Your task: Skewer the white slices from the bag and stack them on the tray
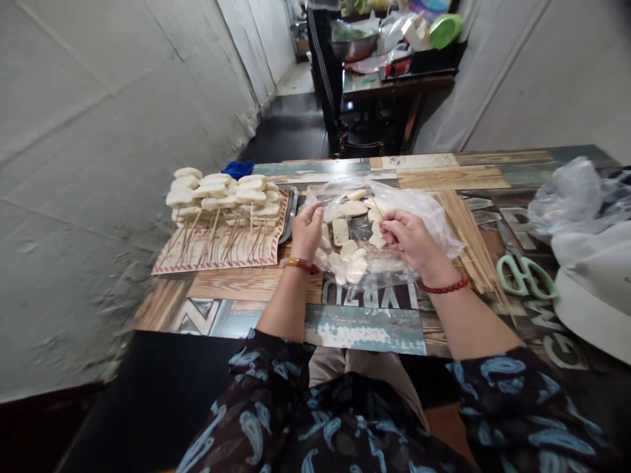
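Note:
A clear plastic bag (419,205) lies spread on the table in front of me, with several pale, flat oval slices (340,231) loose on it. My left hand (306,231) is closed at the bag's left edge, apparently gripping the plastic. On the other side, my right hand (405,238) pinches what looks like a thin wooden skewer, its tip pointing up and away over the slices. To the left, a pile of skewered slices (224,197) rests on a tray, their sticks pointing toward me over a paper sheet (217,257) with a striped border.
A bundle of bare wooden skewers (470,240) lies right of the bag, beside green-handled scissors (525,276). White plastic bags (566,197) fill the right end. A blue cloth (237,169) sits behind the pile. Beyond, a person in dark trousers (325,66) stands by a cluttered table (399,84).

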The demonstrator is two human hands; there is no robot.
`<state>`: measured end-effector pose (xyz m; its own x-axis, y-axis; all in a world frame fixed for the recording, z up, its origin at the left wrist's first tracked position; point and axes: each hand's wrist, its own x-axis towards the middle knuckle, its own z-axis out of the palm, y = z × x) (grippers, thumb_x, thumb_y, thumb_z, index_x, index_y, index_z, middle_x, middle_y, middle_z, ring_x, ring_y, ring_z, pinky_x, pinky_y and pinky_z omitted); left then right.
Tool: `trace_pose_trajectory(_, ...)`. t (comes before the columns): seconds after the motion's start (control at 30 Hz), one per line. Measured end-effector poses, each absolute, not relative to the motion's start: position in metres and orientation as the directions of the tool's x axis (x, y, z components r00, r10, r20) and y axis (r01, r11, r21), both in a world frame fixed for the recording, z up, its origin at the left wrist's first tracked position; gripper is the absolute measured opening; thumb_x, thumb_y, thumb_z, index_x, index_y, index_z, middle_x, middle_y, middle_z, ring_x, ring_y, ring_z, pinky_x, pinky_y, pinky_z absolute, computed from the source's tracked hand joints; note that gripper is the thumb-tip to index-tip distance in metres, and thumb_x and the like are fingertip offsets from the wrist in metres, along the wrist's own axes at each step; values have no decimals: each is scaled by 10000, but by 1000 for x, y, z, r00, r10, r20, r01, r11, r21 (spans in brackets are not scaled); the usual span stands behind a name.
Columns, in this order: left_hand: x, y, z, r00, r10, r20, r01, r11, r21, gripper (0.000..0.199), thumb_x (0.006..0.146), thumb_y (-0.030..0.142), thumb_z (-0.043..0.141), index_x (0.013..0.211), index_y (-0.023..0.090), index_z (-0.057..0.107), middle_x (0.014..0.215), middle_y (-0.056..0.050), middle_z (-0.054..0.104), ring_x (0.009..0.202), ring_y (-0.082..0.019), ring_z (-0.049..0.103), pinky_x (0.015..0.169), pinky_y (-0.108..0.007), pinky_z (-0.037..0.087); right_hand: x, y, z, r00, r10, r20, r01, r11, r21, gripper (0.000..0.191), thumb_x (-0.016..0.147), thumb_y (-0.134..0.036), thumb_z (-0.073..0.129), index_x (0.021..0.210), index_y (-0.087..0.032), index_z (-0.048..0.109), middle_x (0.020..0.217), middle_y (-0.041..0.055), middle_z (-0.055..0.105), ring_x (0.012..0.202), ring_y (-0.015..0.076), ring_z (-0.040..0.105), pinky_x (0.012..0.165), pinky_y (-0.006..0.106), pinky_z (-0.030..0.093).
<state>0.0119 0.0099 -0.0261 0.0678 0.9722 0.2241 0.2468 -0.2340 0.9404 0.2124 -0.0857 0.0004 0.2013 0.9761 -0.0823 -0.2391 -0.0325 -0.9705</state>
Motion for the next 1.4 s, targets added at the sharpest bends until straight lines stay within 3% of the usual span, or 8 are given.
trace_pose_trajectory(0.1,8,16,-31,15,940,341,382,-321,867,261,880,275,567,1035,138,725,1037,-98,723,977,-213,653,895,-319,484,219,-91,0,161,981,-109,-271,-62,-960,104,653,-158,626,752,-168,599,603,-45,549,426,36,406,336,164,169)
trace_pose_trajectory(0.23,13,10,-28,177,893,413,541,-439,718,231,880,267,564,993,147,727,927,-86,708,825,-193,630,805,-321,486,217,-95,5,101,990,-96,-292,-62,-954,162,668,-151,605,828,-169,619,613,-48,548,437,46,439,328,161,193)
trace_pose_trajectory(0.47,23,-10,-18,466,825,318,788,-551,275,318,880,295,605,1162,176,690,1164,-114,691,1080,-293,565,975,-425,399,220,-97,10,108,994,-18,-281,13,-959,82,712,-185,591,793,-172,597,594,-50,536,429,43,437,333,156,189)
trace_pose_trajectory(0.67,23,-17,-12,485,838,251,833,-530,158,374,847,313,654,1200,192,676,1183,-118,670,1130,-329,529,964,-449,382,220,-97,12,135,990,-29,-290,12,-957,88,691,-189,591,778,-173,598,592,-50,535,436,45,445,336,156,193)
trace_pose_trajectory(1.07,17,-11,-2,427,851,306,725,-524,447,42,789,221,655,768,190,635,839,-61,636,866,-228,575,825,-370,440,222,-97,10,151,988,-29,-233,7,-973,90,730,-255,646,758,-179,608,606,-40,550,460,56,463,359,171,215)
trace_pose_trajectory(1.17,19,-12,-4,232,902,363,473,-431,769,116,796,260,652,763,196,561,726,-5,590,721,-160,561,698,-294,454,221,-99,11,148,989,-21,-223,13,-975,119,731,-277,672,735,-172,618,618,-31,564,506,60,484,400,165,276)
trace_pose_trajectory(1.23,21,-11,-5,119,968,223,160,-240,958,176,799,314,658,778,199,525,681,23,561,622,-128,549,569,-246,435,220,-101,13,120,993,-15,-210,11,-978,122,729,-278,676,732,-164,631,613,-31,561,511,57,476,415,163,295)
trace_pose_trajectory(1.4,22,-11,-1,185,979,-87,-412,158,897,252,708,273,785,827,168,589,799,7,654,663,-113,633,540,-214,499,212,-108,17,-7,1000,-21,-174,-22,-985,247,745,-253,653,974,-160,670,609,-56,534,462,55,448,363,162,268)
